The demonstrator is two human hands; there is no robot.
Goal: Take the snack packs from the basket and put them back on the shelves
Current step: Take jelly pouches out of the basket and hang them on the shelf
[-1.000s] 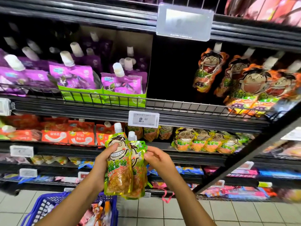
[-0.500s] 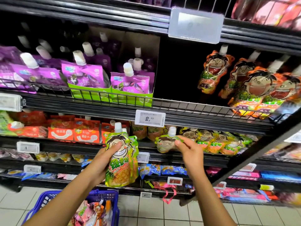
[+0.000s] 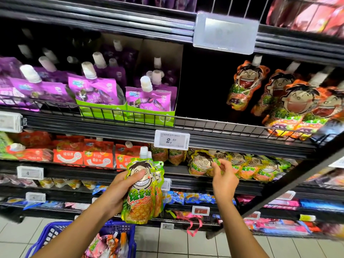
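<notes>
Basket (image 3: 55,233) of blue plastic sits nearest, low at the left on the tiled floor, more snack packs (image 3: 106,245) heaped inside. Above it the left hand (image 3: 119,190) grips green pineapple pouches (image 3: 141,192), thumb pressed across the printed face; at least two are stacked, a second white cap showing behind the first. Further out, the right hand (image 3: 224,180) reaches to the middle shelf (image 3: 186,171), fingers (image 3: 216,167) curled against a matching pouch (image 3: 200,164) at the left end of the green row; whether they pinch it or merely nudge it into line, cannot tell. Step in hand, by my reading: shelving the pineapple pouches one at a time, that pouch being seated on its row. Next move likely calls for the right hand to let go, come across, and take the front pouch from the left hand's stack, then stand it cap up beside the others. Price tag (image 3: 172,140) hangs just above. Purple and orange pouches fill the shelf higher up, beyond.
</notes>
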